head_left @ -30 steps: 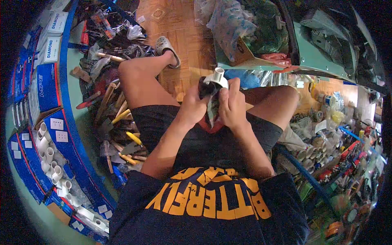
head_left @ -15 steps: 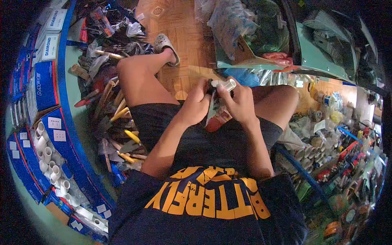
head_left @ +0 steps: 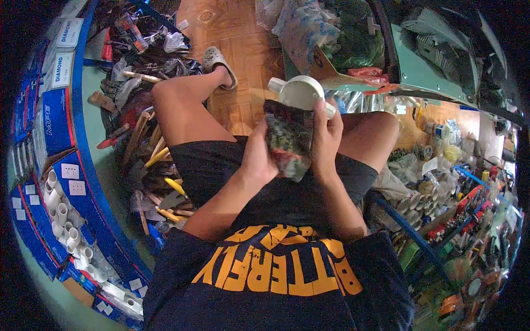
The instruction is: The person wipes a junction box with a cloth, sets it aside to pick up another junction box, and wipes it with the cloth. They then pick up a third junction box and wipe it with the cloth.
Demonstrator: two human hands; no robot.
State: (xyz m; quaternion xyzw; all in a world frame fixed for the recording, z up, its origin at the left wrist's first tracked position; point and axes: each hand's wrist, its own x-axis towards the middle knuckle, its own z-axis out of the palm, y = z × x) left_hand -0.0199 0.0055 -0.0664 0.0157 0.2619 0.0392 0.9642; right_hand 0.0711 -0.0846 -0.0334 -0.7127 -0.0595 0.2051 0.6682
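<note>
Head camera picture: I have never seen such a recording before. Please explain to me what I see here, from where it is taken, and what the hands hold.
There is no machine here: a seated person works with bare hands. The only camera sits on the person's head and looks forward and down, and its wide lens bends the edges of the picture. The left hand grips a dark cloth. The right hand holds a white round junction box against that cloth. On the floor, at the left, lie a heap of hand tools and blue boxes, some with white pipe fittings.
</note>
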